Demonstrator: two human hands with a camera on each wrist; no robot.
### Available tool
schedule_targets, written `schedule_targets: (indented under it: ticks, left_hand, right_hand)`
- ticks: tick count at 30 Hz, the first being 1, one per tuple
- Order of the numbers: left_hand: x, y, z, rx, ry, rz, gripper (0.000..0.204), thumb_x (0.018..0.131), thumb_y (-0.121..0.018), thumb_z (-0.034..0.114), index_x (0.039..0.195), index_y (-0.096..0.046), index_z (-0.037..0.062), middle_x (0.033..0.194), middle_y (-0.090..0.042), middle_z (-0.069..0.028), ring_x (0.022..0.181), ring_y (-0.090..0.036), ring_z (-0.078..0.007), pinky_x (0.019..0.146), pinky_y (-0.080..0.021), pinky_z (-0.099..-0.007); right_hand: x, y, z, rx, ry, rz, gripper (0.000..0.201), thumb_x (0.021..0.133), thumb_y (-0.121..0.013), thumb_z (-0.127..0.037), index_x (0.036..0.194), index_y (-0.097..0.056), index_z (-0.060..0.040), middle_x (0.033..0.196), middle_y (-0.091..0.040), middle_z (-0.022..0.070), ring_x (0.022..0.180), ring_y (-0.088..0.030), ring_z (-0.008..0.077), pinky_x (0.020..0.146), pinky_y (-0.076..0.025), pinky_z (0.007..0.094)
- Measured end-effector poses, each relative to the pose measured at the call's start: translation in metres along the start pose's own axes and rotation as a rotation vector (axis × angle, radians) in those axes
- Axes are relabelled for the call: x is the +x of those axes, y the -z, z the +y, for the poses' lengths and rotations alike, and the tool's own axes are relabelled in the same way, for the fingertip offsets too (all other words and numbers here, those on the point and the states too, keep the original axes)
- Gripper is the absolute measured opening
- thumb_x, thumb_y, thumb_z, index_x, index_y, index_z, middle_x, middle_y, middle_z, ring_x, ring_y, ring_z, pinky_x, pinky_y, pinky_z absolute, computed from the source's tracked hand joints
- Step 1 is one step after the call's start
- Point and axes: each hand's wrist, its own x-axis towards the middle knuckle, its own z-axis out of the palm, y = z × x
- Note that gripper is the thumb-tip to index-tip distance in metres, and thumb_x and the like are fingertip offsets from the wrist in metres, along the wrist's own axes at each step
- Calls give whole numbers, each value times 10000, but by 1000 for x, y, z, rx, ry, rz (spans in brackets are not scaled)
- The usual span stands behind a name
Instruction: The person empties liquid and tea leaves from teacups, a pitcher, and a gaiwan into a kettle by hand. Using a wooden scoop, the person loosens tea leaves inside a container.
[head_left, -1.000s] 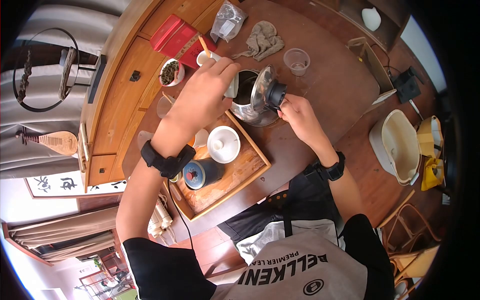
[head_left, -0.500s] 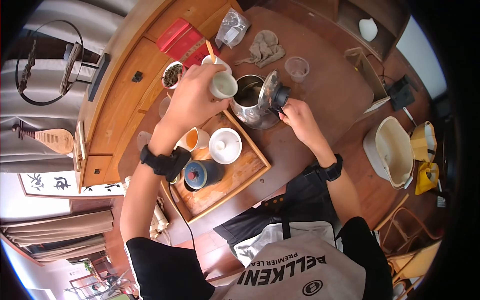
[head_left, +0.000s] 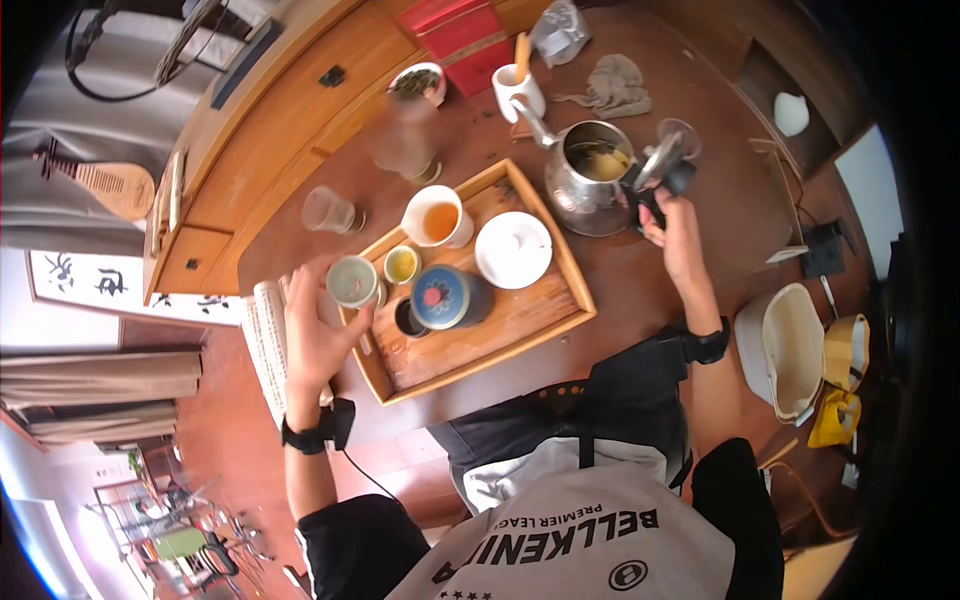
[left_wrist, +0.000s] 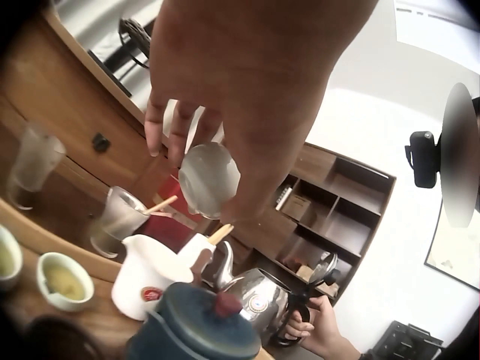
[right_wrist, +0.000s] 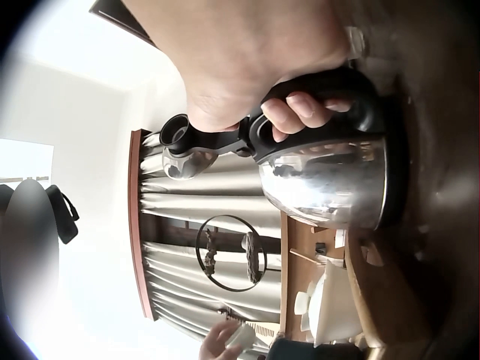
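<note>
My left hand holds a small pale cup between thumb and fingers, over the left end of the wooden tray. Around the black handle of a shiny metal kettle curl the fingers of my right hand. The kettle stands on the table, its lid tilted up and liquid visible inside. On the tray are a white pitcher of amber tea, a small cup of yellow liquid, a blue lidded pot and a white lidded bowl.
Behind the tray stand a glass, a bowl of dried leaves, a red box and a white holder with wooden tools. A crumpled cloth lies behind the kettle. A cream bin sits at right.
My left hand has carried the cup from beside the kettle's opening to the tray's left end. My right hand stays on the kettle handle while the head view has shifted.
</note>
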Motion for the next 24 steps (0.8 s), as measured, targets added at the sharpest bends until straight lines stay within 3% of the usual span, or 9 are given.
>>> schedule_targets:
  ticks: [3,5,8,16,24]
  left_hand:
    - [-49,-7,-17,-74,163,56,524,680,-793,68,1159,-586,25,1087,-611,-123,1001,-586,-289,866,-475,-369]
    - [-72,-17,-26,-101,240,56,529,673,-790,64,1160,-586,25,1075,-612,-126,1006,-578,-311,888,-463,-395]
    - [-96,-34,-37,98,155,34,533,669,-783,80,1163,-587,33,1064,-604,-138,1004,-552,-340,899,-443,-438]
    - [-105,-60,-43,179,163,-57,590,689,-774,150,1229,-559,46,1062,-606,-129,1005,-545,-323,891,-413,-428]
    - [-103,-66,-46,160,192,-85,670,706,-778,183,1312,-516,68,1102,-618,-126,1062,-549,-305,966,-361,-436]
  right_hand:
    - [-6,-18,-18,71,7,82,393,990,-411,-278,751,-554,-1,607,-444,-19,479,-330,34,449,-215,228]
    - [-1,-10,-5,28,41,53,413,992,-388,-302,741,-542,-13,600,-435,-20,469,-317,36,447,-217,227]
    - [1,-6,-2,-7,33,42,414,995,-376,-310,751,-543,-22,594,-428,-26,465,-314,37,447,-218,224]
    - [0,-11,-8,0,-25,93,408,1002,-342,-318,782,-542,-38,589,-422,-32,463,-317,36,445,-217,217]
    - [-1,-14,-11,-1,-22,109,403,1005,-334,-320,812,-547,-36,596,-426,-30,466,-321,35,443,-224,212]
